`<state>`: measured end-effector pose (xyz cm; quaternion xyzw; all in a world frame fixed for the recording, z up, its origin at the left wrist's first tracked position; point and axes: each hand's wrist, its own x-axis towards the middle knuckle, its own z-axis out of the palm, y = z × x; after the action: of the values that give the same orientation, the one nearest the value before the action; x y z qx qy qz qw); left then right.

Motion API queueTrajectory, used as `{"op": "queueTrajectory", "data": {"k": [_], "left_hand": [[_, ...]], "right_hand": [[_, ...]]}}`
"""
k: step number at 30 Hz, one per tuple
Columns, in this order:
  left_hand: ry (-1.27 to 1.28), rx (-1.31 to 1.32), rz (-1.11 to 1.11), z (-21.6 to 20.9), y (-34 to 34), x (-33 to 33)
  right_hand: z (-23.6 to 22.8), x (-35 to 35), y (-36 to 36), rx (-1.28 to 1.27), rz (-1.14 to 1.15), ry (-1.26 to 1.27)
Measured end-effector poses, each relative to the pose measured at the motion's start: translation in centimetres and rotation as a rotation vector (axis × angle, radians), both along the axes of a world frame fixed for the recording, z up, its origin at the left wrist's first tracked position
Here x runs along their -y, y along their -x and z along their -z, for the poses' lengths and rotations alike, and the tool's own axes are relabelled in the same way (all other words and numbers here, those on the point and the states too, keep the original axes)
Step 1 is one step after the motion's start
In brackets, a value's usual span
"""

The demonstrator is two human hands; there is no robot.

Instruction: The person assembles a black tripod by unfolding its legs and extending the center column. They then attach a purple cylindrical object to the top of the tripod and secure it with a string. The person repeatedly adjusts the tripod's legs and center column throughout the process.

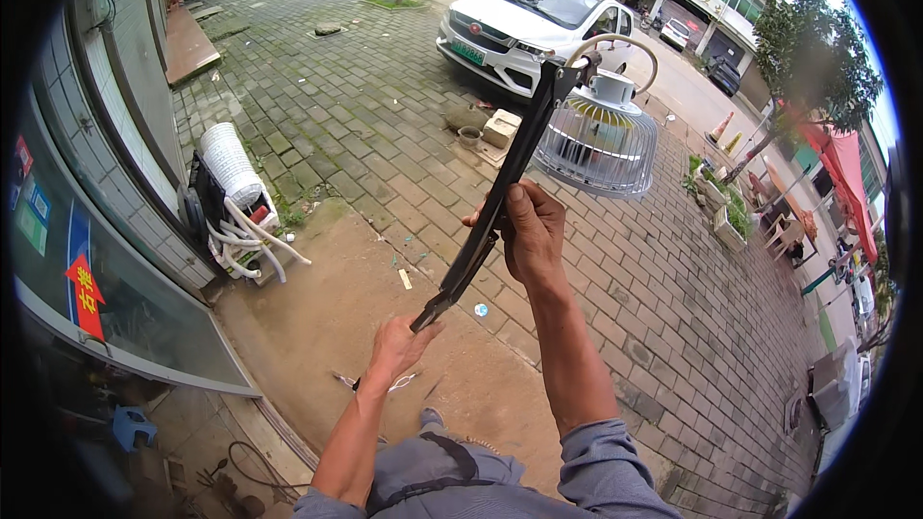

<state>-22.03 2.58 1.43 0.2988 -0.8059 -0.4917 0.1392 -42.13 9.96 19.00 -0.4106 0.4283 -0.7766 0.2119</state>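
In my raised hands is a long dark metal bar, slanting up to the right. My left hand is closed round its lower end. Higher up, my right hand grips it near the middle, thumb on top. At the bar's upper end hangs a dome-shaped, light-grey wire-cage fixture with a white cap and a yellow ring inside. A pale bent tube loops from the bar's top towards the cap. My right fingers are partly hidden behind the bar.
A white car is parked ahead. Concrete blocks lie on the brick paving near it. At left, a white ribbed roll and pale pipes stand by the shopfront. A blue stool is inside the doorway. Planters line the right.
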Motion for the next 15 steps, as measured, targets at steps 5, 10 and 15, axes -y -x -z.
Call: {"op": "queueTrajectory", "data": {"k": [5,10,15], "left_hand": [[-0.102,-0.152,0.016,0.1,-0.8,-0.2],[-0.164,-0.155,0.030,1.1,0.1,-0.2],[-0.122,-0.160,0.001,1.0,0.1,-0.6]], "right_hand": [[0.9,-0.2,1.2,0.090,0.049,0.096],[1.7,-0.8,2.6,0.138,0.189,0.066],[1.5,-0.8,2.1,0.025,0.338,0.001]]}}
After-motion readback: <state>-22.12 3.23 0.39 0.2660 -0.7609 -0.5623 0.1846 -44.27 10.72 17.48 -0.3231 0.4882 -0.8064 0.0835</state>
